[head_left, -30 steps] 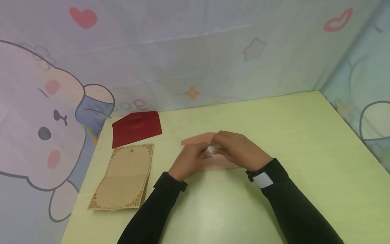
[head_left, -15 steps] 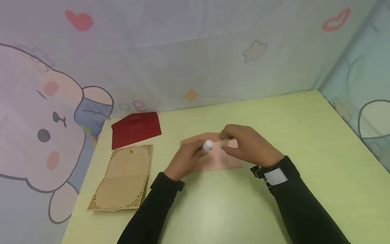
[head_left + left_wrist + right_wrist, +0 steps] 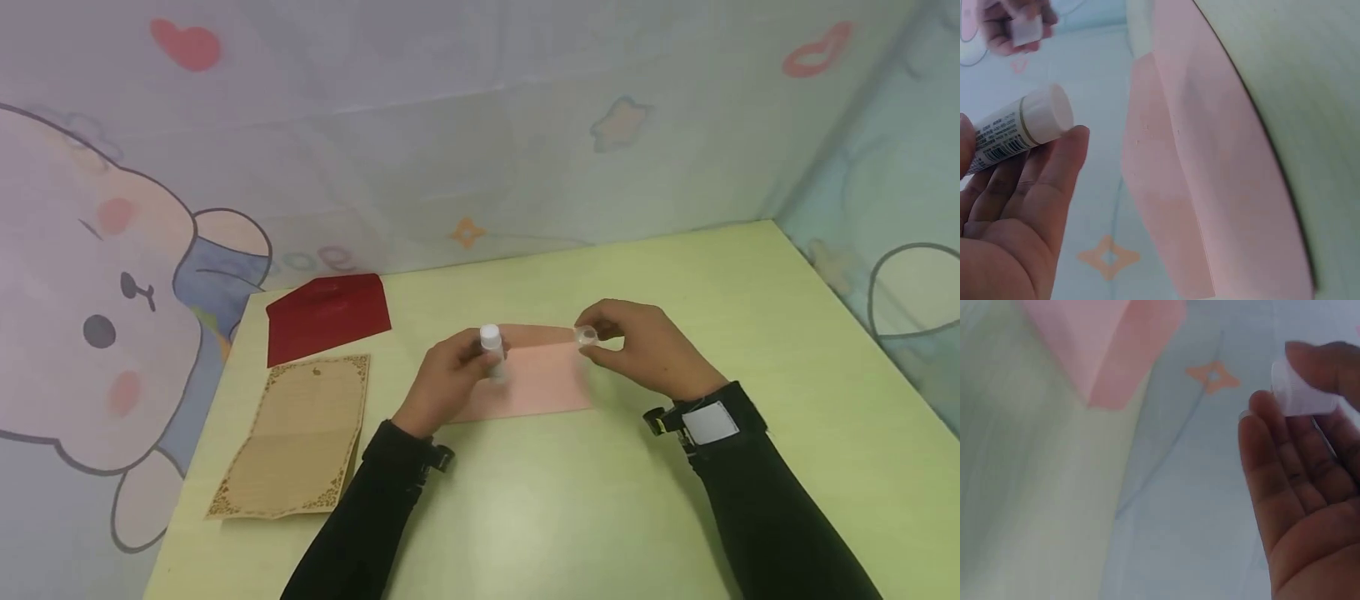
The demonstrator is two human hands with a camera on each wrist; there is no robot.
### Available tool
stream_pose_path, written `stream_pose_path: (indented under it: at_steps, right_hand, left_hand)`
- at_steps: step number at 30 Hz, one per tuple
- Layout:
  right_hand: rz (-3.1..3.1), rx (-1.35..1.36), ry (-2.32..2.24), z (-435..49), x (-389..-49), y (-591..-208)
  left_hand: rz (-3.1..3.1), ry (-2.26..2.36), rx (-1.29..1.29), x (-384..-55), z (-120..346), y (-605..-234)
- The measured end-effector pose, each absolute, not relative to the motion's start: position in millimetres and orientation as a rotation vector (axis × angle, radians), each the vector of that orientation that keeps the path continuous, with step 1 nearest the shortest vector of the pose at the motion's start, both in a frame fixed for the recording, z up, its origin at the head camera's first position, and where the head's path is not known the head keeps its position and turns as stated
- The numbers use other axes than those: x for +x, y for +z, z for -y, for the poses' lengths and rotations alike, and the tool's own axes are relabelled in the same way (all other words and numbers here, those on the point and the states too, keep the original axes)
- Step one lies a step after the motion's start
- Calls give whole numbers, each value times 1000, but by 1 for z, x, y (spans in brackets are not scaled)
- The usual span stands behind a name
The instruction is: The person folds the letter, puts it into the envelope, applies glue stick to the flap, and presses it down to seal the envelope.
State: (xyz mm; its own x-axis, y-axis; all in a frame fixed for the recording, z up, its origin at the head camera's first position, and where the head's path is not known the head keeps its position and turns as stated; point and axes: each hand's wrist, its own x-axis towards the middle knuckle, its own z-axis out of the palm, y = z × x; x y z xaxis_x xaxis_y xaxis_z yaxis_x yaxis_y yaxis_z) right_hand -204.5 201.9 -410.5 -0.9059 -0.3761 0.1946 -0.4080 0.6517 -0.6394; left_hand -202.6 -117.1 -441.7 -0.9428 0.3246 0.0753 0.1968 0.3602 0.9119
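Note:
My left hand (image 3: 442,379) grips an uncapped glue stick (image 3: 491,340) that stands nearly upright, its white end up. Dark print and a barcode show on the tube in the left wrist view, where the label of the glue stick (image 3: 1007,134) faces the camera. To the right, my right hand (image 3: 656,352) pinches a small translucent cap (image 3: 586,336) between thumb and fingers; the cap (image 3: 1300,390) is also plain in the right wrist view. Below both hands a pink envelope (image 3: 547,379) lies on the table, its flap (image 3: 1157,181) folded out toward the back. The left hand covers part of the envelope.
A red envelope (image 3: 330,321) lies at the back left of the pale yellow table (image 3: 540,500). In front of it rests a tan sheet of paper (image 3: 300,433) with a decorated border and a crease. A printed cloth (image 3: 405,142) rises behind the table.
The hands were together over the pink envelope. Cap and glue stick have come apart: the right hand has moved right with the cap, the left slightly left with the glue stick.

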Motion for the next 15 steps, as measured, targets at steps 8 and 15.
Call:
stream_pose_path:
  at_steps: [8, 15]
  right_hand:
    - [2913, 249, 1072, -253, -230, -444]
    - [3023, 109, 997, -291, -233, -460]
  left_hand:
    - [-2419, 1735, 372, -199, 124, -442]
    - [-2356, 1762, 371, -202, 113, -444]
